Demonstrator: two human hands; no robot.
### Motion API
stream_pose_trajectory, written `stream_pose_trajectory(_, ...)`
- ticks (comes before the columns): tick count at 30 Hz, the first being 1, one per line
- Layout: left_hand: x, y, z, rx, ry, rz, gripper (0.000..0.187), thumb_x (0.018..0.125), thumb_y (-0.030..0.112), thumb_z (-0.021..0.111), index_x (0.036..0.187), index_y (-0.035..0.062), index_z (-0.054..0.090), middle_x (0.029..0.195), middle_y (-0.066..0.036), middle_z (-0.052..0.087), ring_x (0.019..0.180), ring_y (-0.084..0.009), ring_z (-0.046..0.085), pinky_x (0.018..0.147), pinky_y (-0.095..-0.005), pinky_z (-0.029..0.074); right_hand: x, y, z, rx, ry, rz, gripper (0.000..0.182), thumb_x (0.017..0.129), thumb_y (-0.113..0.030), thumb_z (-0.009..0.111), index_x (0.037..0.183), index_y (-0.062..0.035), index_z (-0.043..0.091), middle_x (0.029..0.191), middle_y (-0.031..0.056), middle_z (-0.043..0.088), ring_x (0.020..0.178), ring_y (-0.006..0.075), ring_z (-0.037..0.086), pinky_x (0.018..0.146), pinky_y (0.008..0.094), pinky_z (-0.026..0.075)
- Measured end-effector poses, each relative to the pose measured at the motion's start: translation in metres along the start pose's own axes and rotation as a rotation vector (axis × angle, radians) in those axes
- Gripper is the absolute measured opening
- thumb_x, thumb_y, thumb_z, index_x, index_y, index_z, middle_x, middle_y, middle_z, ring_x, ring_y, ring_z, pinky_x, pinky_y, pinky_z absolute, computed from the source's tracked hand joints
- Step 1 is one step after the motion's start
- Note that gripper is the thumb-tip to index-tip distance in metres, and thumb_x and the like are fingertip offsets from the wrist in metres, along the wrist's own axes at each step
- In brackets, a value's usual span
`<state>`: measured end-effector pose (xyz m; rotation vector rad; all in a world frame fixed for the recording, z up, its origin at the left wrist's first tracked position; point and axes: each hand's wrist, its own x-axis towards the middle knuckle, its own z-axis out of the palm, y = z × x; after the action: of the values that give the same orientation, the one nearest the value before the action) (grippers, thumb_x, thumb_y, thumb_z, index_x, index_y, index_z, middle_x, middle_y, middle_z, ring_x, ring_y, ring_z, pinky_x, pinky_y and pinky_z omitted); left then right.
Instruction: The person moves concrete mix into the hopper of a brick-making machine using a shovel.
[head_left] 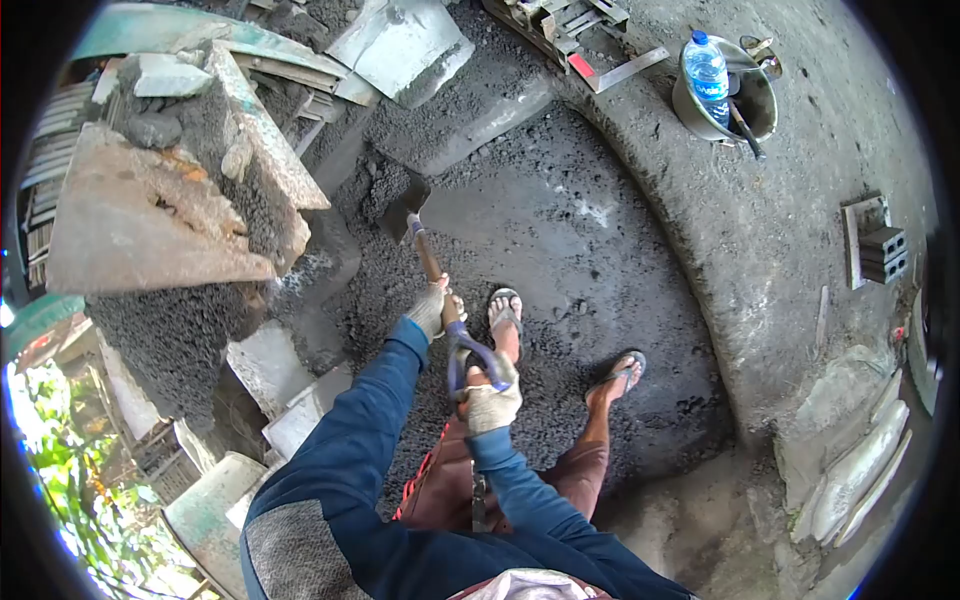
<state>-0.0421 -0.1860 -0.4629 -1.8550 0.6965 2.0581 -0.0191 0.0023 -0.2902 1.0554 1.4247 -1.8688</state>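
Note:
Both my hands, in light knitted gloves with bare fingertips, are on one shovel (428,256). My left hand (432,309) is wrapped round the lower part of its shaft. My right hand (490,398) grips the purple D-shaped handle at the top, nearer my body. The shovel's dark blade (404,207) points away from me and rests against a heap of dark, gritty mix (375,180). The blade's lower edge is hard to tell from the mix. My feet in flip-flops stand on the dark, mix-covered floor to the right of the shaft.
A curved raised edge (665,225) bounds the floor on the right. Beyond it are a bucket (765,110) holding a water bottle (706,80), and a hollow block (883,254). Broken slabs (150,220) and more dark mix (170,340) lie at the left. Metal moulds (580,30) lie at the top.

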Motion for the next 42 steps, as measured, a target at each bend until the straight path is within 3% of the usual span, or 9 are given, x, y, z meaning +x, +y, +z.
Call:
stream_pose_trajectory(6,0.015,0.047,-0.052,0.590,0.193,0.225,0.039,0.098,0.051,0.048,0.098,0.0125,0.052,0.070,-0.006,0.054,0.055,-0.0208,0.055,0.054,-0.0449,0.051,0.070,0.068,0.064,0.069,0.127,-0.043,0.046,0.078,0.006,0.068,0.122,0.0017,0.056,0.108,0.0084,0.062,0.096,0.0158,0.061,0.088,0.0267,0.048)
stream_pose_trajectory(7,-0.003,0.040,-0.050,0.791,0.204,0.316,0.036,0.097,0.049,0.051,0.099,0.0129,0.054,0.071,-0.005,0.054,0.056,-0.0193,0.055,0.054,-0.0447,0.051,0.090,0.094,0.040,0.015,0.165,-0.133,0.043,0.077,0.005,0.069,0.118,0.0012,0.057,0.102,0.0063,0.064,0.091,0.0153,0.062,0.081,0.0265,0.050)
stream_pose_trajectory(9,-0.012,0.005,-0.060,0.590,0.230,0.130,0.026,0.097,0.040,0.056,0.100,0.0138,0.056,0.071,-0.004,0.055,0.058,-0.0185,0.057,0.049,-0.0412,0.049,0.146,0.135,-0.039,0.010,0.091,0.334,0.029,0.075,0.005,0.072,0.101,-0.0032,0.062,0.081,0.0057,0.064,0.061,0.0146,0.062,0.052,0.0339,0.052)
stream_pose_trajectory(12,0.012,-0.036,-0.098,0.367,0.142,-0.025,0.026,0.094,0.037,0.061,0.106,0.0137,0.055,0.072,-0.006,0.058,0.062,-0.0229,0.063,0.052,-0.0430,0.054,0.227,0.175,-0.133,-0.275,0.067,0.235,0.026,0.076,0.005,0.070,0.099,-0.0030,0.062,0.079,0.0074,0.065,0.059,0.0179,0.062,0.051,0.0348,0.053)
stream_pose_trajectory(20,0.037,-0.119,-0.013,0.515,0.205,-0.080,0.052,0.090,0.054,0.060,0.119,0.0119,0.052,0.095,-0.012,0.063,0.075,-0.0282,0.066,0.062,-0.0467,0.056,0.166,0.068,-0.248,-0.110,-0.130,0.215,0.030,0.086,-0.008,0.069,0.114,0.0001,0.059,0.084,0.0079,0.066,0.067,0.0182,0.064,0.058,0.0327,0.053)
stream_pose_trajectory(23,0.084,-0.173,0.023,0.050,0.010,-0.076,0.052,0.088,0.057,0.062,0.122,0.0194,0.050,0.097,-0.012,0.059,0.081,-0.0319,0.063,0.075,-0.0524,0.052,0.106,0.043,-0.287,-0.017,-0.122,0.174,0.026,0.086,-0.005,0.066,0.110,0.0009,0.061,0.082,0.0083,0.065,0.065,0.0180,0.063,0.055,0.0314,0.052)
stream_pose_trajectory(30,0.073,-0.281,0.118,-0.208,0.058,-0.086,0.017,0.086,0.005,0.062,0.096,0.0054,0.048,0.079,-0.011,0.050,0.062,-0.0286,0.054,0.061,-0.0482,0.052,0.088,-0.012,-0.362,-0.115,0.586,0.001,0.020,0.077,0.010,0.065,0.094,0.0001,0.062,0.075,0.0077,0.063,0.054,0.0164,0.056,0.046,0.0321,0.048)
stream_pose_trajectory(38,-0.122,-0.337,0.206,-0.638,-0.281,-0.351,0.013,0.090,0.016,0.060,0.091,0.0067,0.050,0.085,-0.011,0.053,0.080,-0.0288,0.056,0.082,-0.0499,0.051,0.033,-0.173,-0.533,-0.164,0.180,-0.120,0.011,0.080,0.005,0.061,0.090,-0.0010,0.060,0.067,0.0078,0.057,0.046,0.0201,0.055,0.040,0.0366,0.048)
stream_pose_trajectory(42,-0.186,-0.372,0.212,-0.787,-0.679,-0.286,0.024,0.093,0.030,0.058,0.083,0.0084,0.052,0.082,-0.010,0.053,0.078,-0.0268,0.055,0.084,-0.0457,0.049,0.000,-0.278,-0.598,-0.211,0.165,0.024,0.001,0.086,0.005,0.055,0.087,0.0051,0.056,0.062,0.0167,0.055,0.041,0.0325,0.050,0.041,0.0569,0.044)
